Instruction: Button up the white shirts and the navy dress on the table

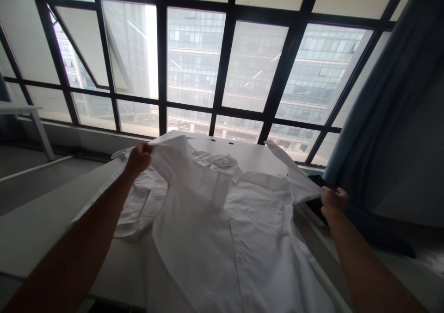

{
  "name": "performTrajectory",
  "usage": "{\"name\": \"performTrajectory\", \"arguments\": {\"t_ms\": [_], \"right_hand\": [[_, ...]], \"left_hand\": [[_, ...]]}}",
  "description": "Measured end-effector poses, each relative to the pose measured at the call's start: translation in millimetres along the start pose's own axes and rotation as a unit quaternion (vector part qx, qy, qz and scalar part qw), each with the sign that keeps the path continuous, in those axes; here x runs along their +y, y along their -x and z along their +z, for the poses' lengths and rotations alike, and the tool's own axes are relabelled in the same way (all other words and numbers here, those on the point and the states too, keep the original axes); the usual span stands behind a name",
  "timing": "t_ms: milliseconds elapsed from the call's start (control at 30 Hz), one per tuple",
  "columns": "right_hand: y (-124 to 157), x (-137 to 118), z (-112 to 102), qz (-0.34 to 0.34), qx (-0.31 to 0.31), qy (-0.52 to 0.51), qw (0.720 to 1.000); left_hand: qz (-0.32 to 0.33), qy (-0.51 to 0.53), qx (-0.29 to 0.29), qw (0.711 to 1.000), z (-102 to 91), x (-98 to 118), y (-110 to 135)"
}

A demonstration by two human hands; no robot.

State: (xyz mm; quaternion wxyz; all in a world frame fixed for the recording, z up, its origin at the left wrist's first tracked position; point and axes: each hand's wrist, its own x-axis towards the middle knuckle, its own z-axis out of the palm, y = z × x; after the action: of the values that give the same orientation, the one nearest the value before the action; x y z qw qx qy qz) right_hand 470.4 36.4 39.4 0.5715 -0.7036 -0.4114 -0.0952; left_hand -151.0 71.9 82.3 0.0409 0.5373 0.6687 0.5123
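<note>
White shirt (222, 229) runs lengthwise, its collar (217, 161) toward the window (253, 63).

bright daylight through the window (194, 63), hazy glare, soft-lit white shirt (222, 220), bowed wide-angle edges

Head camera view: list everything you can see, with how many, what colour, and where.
button-up shirt: one, white, draped over the table, raised by both hands
table: one, white, beneath the shirt
board with two small holes: one, white, behind the shirt
window: one, dark-framed panes, straight ahead
multi-storey building: one, grey, beyond the glass
curtain: one, blue, far right
bunched cloth: one, dark navy, beyond the right hand
small table: one, white, far left
floor: grey, left
left hand: one, gripping the shirt
right hand: one, gripping the shirt's edge
</note>
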Motion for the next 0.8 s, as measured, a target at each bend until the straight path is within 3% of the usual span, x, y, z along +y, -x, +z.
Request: {"name": "performTrajectory", "arguments": {"t_ms": [67,133,200,233,267,300,367,400,500,567,667,733,800], "right_hand": [[9,-4,1,0.014,-0.008,0.069,0.998],[22,-23,7,-0.023,-0.049,0.106,0.993],[39,-54,15,-0.098,-0.128,0.103,0.981],[49,-72,21,-0.12,-0.172,0.096,0.973],[60,-91,26,-0.136,-0.227,0.078,0.961],[73,-109,33,-0.153,-0.28,0.067,0.946],[100,-141,50,-0.2,-0.378,0.077,0.901],[113,-154,59,-0.223,-0.416,0.095,0.877],[148,-179,93,-0.255,-0.477,0.173,0.823],[164,-186,114,-0.251,-0.49,0.222,0.804],[175,-187,138,-0.229,-0.485,0.253,0.805],[175,-184,147,-0.207,-0.485,0.237,0.816],[170,-179,149,-0.187,-0.497,0.206,0.822]], "left_hand": [[-0.06,-0.017,0.061,0.996,-12.3,-23,-15],[-0.081,-0.029,0.107,0.991,-17.2,-31,-17],[-0.055,-0.033,0.129,0.99,-11.7,-23,-9],[-0.015,-0.035,0.109,0.993,-4.9,-14,-1],[0.041,-0.042,0.068,0.996,4.4,-4,9],[0.114,-0.054,-0.008,0.992,15.6,7,21],[0.278,-0.083,-0.187,0.938,40.6,25,48],[0.33,-0.104,-0.24,0.907,52.8,31,61],[0.402,-0.143,-0.334,0.84,81.1,36,91],[0.402,-0.158,-0.351,0.831,90.2,32,98],[0.364,-0.176,-0.333,0.852,90.3,18,89],[0.3,-0.219,-0.299,0.879,83.1,6,72],[0.19,-0.3,-0.253,0.9,71.9,-6,51]]}}
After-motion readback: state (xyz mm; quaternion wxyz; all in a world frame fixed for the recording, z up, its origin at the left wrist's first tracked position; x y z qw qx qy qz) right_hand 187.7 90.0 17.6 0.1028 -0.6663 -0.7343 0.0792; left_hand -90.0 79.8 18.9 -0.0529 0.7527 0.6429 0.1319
